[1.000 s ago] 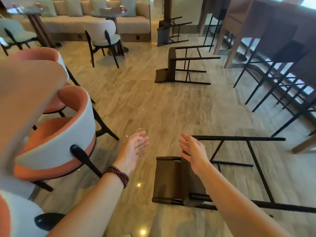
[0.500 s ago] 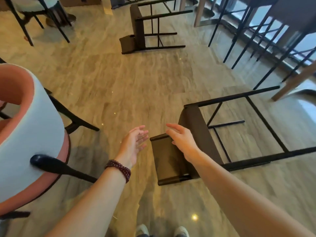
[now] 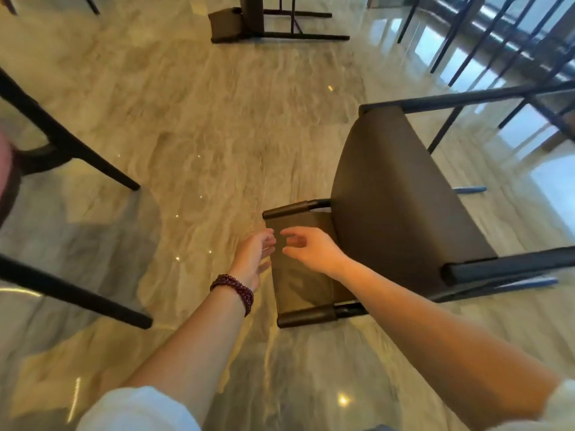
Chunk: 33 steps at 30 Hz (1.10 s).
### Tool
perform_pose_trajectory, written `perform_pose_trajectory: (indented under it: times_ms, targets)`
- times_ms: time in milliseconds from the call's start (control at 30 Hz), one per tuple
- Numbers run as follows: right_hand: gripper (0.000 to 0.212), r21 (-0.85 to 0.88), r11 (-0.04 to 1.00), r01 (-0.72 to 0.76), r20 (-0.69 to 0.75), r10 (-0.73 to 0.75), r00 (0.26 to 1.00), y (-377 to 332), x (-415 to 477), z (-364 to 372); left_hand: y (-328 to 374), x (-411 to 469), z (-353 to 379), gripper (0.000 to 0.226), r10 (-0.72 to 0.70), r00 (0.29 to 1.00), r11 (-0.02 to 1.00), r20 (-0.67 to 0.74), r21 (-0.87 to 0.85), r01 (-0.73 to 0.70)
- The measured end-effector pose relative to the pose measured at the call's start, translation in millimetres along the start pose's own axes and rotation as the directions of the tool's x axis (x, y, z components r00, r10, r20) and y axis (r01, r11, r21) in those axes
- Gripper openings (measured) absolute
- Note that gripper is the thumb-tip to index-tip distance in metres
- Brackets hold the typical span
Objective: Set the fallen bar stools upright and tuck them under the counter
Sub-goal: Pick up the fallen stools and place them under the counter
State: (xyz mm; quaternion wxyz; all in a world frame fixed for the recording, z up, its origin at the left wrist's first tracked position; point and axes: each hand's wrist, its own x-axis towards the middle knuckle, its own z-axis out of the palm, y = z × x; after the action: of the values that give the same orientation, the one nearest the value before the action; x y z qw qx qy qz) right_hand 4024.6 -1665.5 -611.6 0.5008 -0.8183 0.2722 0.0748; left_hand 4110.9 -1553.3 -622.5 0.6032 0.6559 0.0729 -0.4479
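A brown bar stool (image 3: 401, 194) lies on its back on the marble floor, its dark metal legs pointing right and its low backrest (image 3: 298, 284) flat on the floor nearest me. My left hand (image 3: 255, 256) hovers at the backrest's left edge, fingers loosely spread, holding nothing. My right hand (image 3: 311, 248) hangs just above the backrest, fingers and thumb apart, not gripping it. A second fallen stool (image 3: 249, 17) lies at the top of the view.
Black legs of an armchair (image 3: 71, 157) cross the left side, close to my left arm. Upright stool legs (image 3: 485, 42) stand at the upper right along the window side. Bare marble floor (image 3: 202, 119) lies between the two fallen stools.
I have bent lower and closer over the near stool. Both hands have come together over its backrest; the right hand moved from the top corner toward the backrest's middle.
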Motion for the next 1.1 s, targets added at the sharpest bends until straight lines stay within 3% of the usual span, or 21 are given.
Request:
perform_pose_trajectory:
  times_ms: [267,533,667,733,933,1100]
  targets:
    - [0.044,-0.232,0.971,0.059,0.111,-0.034,0.993,103,46,69,-119,83,-6,0.029,-0.068,0.997,0.997,-0.036,0.026,0.069]
    - [0.059,-0.481,0.874,0.063,0.153,0.013,0.988,165,67,108,-159,140,-7,0.013,-0.114,0.985,0.993,-0.128,0.004,0.116]
    - [0.053,-0.65,0.74,0.174,0.251,-0.008,0.968,185,67,124,-170,144,-6,0.022,-0.164,0.983,0.986,-0.087,-0.002,0.164]
    - [0.058,-0.717,0.667,0.202,0.294,0.027,0.955,192,69,129,-177,142,-7,0.015,-0.179,0.983,0.983,-0.025,-0.046,0.178]
    - [0.069,-0.757,0.606,0.244,0.339,0.045,0.94,197,75,135,-185,158,-15,0.031,-0.224,0.974,0.967,0.031,-0.122,0.226]
    - [0.076,-0.778,0.579,0.243,0.341,0.066,0.938,197,73,140,-182,163,-12,0.026,-0.207,0.978,0.965,-0.025,-0.168,0.2]
